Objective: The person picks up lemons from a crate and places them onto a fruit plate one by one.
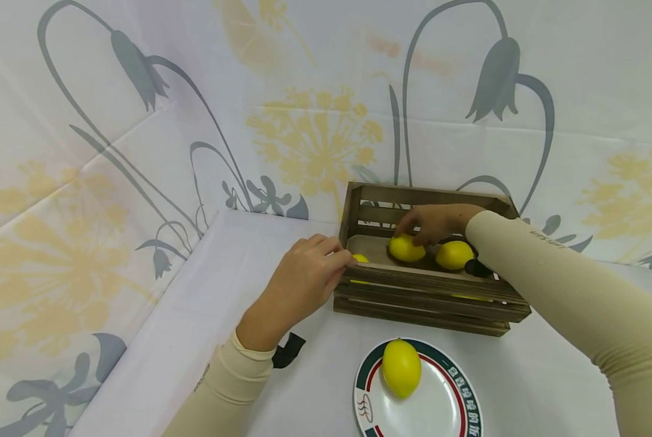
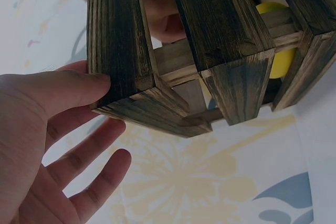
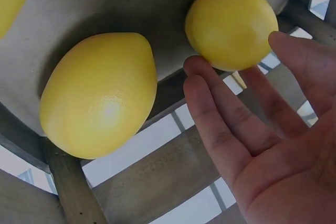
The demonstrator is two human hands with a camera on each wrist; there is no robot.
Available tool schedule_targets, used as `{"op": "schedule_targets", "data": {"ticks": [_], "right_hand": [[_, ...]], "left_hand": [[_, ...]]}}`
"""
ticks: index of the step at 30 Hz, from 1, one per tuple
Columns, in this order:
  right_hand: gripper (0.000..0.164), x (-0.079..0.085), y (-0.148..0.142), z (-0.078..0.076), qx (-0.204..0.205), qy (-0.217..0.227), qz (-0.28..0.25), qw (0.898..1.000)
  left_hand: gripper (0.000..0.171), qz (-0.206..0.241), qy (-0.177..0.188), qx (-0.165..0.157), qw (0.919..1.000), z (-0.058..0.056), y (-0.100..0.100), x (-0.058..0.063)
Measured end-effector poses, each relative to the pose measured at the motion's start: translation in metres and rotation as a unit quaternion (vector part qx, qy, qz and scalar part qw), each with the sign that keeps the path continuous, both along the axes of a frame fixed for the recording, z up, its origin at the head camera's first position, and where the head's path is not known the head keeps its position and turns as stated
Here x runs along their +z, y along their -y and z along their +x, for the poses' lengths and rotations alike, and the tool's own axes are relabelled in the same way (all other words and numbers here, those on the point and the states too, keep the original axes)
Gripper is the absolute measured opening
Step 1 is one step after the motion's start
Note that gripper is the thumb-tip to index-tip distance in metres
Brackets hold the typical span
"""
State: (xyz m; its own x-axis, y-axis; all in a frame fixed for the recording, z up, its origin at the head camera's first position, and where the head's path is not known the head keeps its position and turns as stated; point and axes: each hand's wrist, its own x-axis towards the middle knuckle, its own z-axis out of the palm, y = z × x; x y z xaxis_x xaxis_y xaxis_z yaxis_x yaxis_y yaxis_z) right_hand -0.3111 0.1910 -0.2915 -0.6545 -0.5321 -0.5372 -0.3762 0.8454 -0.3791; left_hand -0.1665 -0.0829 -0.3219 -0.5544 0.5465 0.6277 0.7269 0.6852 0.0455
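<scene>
Lemon point(image 1: 407, 248) sits inside the slatted crate point(image 1: 424, 303), between seven and eight o'clock from the middle of the right hand point(image 1: 438, 221) in the head view, right under its fingertips. From the right wrist that same fruit lies at about eleven o'clock from the palm, with the thumb at its four o'clock edge and the other fingers loosely extended below, an arrangement that probably suits its rounded sides; whether they press on it, I cannot tell. At the crate's nine o'clock end, the left hand point(image 1: 311, 273) pinches a corner between thumb and forefinger, presumably to stop the crate sliding while the other hand reaches in; its remaining fingers are loose and spread. A second lemon point(image 1: 454, 255) rests near the first, at three o'clock from it. Towards six o'clock from the crate stands a plate point(image 1: 435, 419), likely kept near for a short reach, with a single lemon point(image 1: 401, 368) at its eleven o'clock.
</scene>
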Motion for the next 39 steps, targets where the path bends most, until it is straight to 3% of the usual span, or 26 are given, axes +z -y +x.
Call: {"op": "schedule_targets", "data": {"ticks": [6, 22, 39], "right_hand": [[0.052, -0.0032, 0.0013, -0.001, -0.003, 0.009, 0.004, 1.0], [0.06, -0.0085, 0.003, 0.0033, -0.025, -0.033, 0.026, 0.999], [0.057, -0.0079, 0.0051, 0.003, -0.007, -0.05, 0.035, 0.998]], "left_hand": [[0.017, -0.002, 0.003, 0.002, 1.0, 0.0007, 0.0005, 0.0], [0.016, 0.002, 0.002, -0.002, 1.0, 0.0006, 0.0002, -0.0013], [0.015, 0.0, 0.002, 0.001, 1.0, -0.0002, 0.0009, -0.001]]}}
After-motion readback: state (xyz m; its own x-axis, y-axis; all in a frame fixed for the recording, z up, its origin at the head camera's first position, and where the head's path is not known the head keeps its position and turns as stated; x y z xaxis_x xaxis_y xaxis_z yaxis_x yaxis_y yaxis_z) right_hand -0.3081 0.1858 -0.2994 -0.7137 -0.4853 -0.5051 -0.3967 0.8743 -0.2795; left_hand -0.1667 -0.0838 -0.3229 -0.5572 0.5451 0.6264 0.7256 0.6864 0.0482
